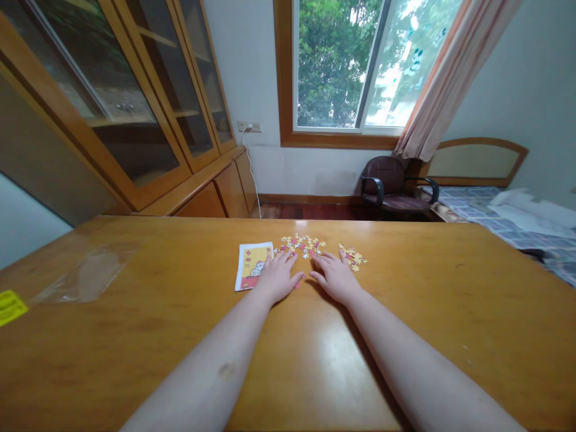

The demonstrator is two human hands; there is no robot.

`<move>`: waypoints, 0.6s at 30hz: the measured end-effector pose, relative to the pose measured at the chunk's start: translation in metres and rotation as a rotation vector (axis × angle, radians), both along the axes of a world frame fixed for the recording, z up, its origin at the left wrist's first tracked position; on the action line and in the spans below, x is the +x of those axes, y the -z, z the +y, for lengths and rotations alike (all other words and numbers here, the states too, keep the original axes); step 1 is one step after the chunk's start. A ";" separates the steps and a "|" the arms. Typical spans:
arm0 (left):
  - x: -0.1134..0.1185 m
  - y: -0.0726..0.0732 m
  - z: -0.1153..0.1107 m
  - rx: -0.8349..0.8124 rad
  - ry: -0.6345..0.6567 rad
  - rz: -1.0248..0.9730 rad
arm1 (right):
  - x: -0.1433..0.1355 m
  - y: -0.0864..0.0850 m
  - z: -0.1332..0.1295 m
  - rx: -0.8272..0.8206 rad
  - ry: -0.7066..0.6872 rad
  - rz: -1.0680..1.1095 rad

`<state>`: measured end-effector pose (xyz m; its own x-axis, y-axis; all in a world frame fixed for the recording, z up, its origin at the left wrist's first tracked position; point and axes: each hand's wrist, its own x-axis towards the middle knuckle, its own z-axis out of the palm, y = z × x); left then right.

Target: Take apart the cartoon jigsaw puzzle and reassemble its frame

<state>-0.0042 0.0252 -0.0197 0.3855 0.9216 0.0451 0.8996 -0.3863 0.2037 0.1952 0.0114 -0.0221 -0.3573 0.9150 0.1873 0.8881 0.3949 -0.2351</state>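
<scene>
Loose jigsaw puzzle pieces (pixel 300 242), yellow, pink and white, lie scattered just beyond my two hands. My left hand (pixel 279 277) rests palm down with its fingers spread, over the right part of a picture card (pixel 247 270) that shows a white cartoon figure on yellow and red. A few pink pieces (pixel 297 284) lie by its thumb. My right hand (pixel 335 276) is also palm down, fingers apart, its fingertips among the pieces. More yellow pieces (pixel 355 259) sit just right of it. What lies under the palms is hidden.
Both arms reach across a wooden table (pixel 180 336). A clear plastic bag (pixel 90 276) lies at the left, with a yellow label (pixel 11 307) near the edge. Beyond the table stand a glass-door cabinet (pixel 198 162), an office chair (pixel 391 183) and a bed (pixel 477 204).
</scene>
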 end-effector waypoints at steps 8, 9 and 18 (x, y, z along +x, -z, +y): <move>0.001 -0.002 0.001 0.066 -0.162 0.058 | -0.002 -0.001 0.001 0.046 0.049 -0.023; 0.000 -0.001 0.002 0.055 -0.214 0.066 | -0.001 -0.001 0.001 0.050 0.087 -0.029; -0.003 0.005 0.007 0.052 -0.164 -0.020 | -0.001 -0.001 0.001 0.006 0.017 -0.045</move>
<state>-0.0074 0.0318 -0.0242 0.2290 0.9682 0.1004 0.9473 -0.2454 0.2058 0.1947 0.0122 -0.0207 -0.3498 0.9199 0.1771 0.9043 0.3810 -0.1924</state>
